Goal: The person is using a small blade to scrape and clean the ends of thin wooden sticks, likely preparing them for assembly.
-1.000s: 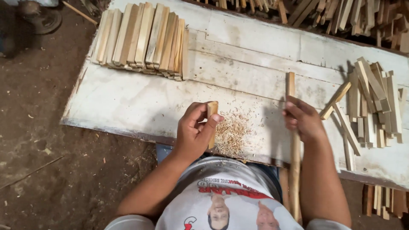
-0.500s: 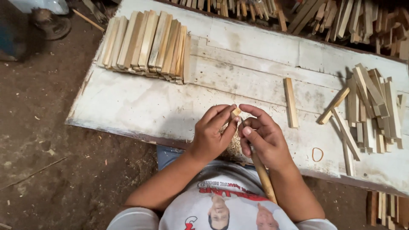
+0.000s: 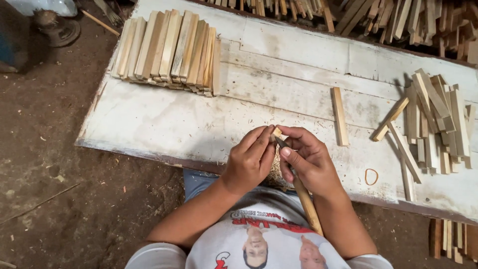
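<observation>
Two hands meet above the whitewashed table's (image 3: 164, 124) near edge: left hand (image 3: 249, 162) clamped on a small wood piece (image 3: 276, 132), right hand (image 3: 308, 162) gripping a wooden-handled knife (image 3: 304, 199). Dirt floor (image 3: 59, 179) lies alongside.

- The small wood piece (image 3: 276, 132) shows only its tip; the rest is closed inside the left hand (image 3: 249, 162).
- The blade (image 3: 282, 143) of the wooden-handled tool (image 3: 307, 203) is mostly covered by the fingers of the right hand (image 3: 308, 162); its shape cannot be told.
- The shavings (image 3: 275, 175) near the tabletop's near edge are largely hidden behind both hands.
- The tabletop (image 3: 279, 94) runs off the right edge.
- The heap of sticks (image 3: 398, 17) beyond the far edge is cut by the top edge.
- The dark object (image 3: 56, 27) on the floor at top left is possibly a shoe; too dim to tell.
</observation>
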